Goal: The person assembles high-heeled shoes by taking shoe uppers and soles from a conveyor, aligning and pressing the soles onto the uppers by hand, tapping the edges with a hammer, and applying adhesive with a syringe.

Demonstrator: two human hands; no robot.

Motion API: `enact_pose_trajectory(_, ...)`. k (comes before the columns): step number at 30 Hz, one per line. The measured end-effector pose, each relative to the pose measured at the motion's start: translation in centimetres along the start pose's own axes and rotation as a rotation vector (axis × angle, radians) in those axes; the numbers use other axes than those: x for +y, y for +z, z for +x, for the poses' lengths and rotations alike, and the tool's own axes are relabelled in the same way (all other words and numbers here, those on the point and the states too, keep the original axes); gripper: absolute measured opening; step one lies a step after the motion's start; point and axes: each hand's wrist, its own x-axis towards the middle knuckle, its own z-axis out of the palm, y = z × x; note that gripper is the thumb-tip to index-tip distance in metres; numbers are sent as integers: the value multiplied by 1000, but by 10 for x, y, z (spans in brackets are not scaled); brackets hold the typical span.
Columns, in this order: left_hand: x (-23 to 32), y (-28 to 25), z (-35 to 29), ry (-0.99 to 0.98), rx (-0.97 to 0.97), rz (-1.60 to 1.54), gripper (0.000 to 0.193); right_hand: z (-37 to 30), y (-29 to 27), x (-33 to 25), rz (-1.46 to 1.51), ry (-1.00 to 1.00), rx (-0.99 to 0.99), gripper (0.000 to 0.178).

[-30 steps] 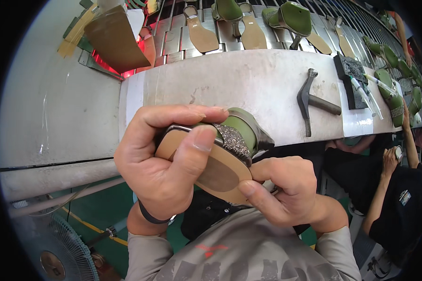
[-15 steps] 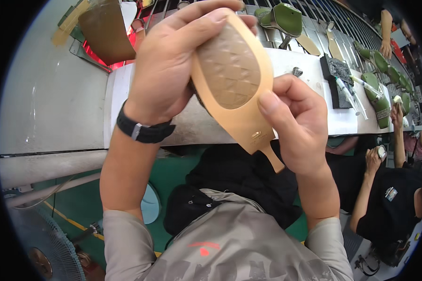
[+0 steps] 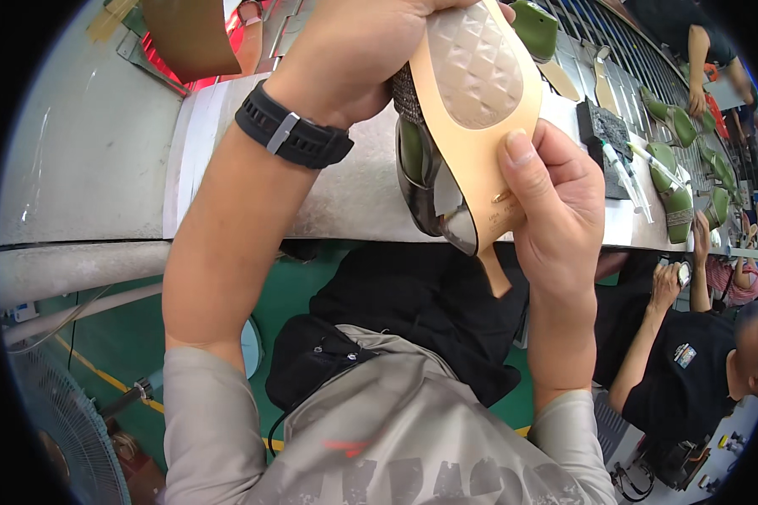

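Over the front edge of the worktable, a tan insole (image 3: 473,168) with a clear quilted pad lies along a heeled shoe (image 3: 421,189). The shoe has a glittery strap, green inner surfaces and a shiny dark heel. A narrow tan tab sticks out past its heel end. My left hand (image 3: 366,50), with a black watch strap at the wrist, is wrapped round the far end of both; some of its fingers are hidden behind or cut off by the frame. My right hand (image 3: 562,206) pinches the insole's right edge near the heel, thumb on top.
White paper covers part of the worktable (image 3: 345,198). A black foam block (image 3: 600,126), syringes (image 3: 627,181) and green shoes (image 3: 672,198) lie to the right. Behind runs a slatted conveyor (image 3: 577,42) with more insoles. Co-workers (image 3: 691,358) are at the right; a fan (image 3: 63,421) stands lower left.
The insole and both hands have shifted right, my left hand also farther away. The insole has turned so the shoe's side and heel beneath it now show.
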Motion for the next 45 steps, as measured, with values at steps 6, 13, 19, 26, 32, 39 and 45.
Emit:
enact_pose_trajectory(6,-3,-14,-1,19,-61,-26,28,3,12,15,38,-10,42,23)
enact_pose_trajectory(13,-12,-28,-12,65,-42,-141,37,-3,17,23,-415,-55,79,33)
enact_pose_trajectory(19,-11,-35,-30,147,-234,-46,53,13,10,-2,-593,-433,100,56)
enact_pose_trajectory(26,-62,-31,-34,-85,46,-227,80,36,-48,-47,-374,-56,-92,39)
enact_pose_trajectory(32,-140,-18,-82,136,738,-231,56,-54,-43,34,265,5,508,40)
enact_pose_trajectory(39,-98,-70,-37,308,41,417,58,-73,-29,46,-545,-132,14,67)
enact_pose_trajectory(45,-104,-56,-40,344,-52,419,62,-27,2,-2,-41,165,-160,66)
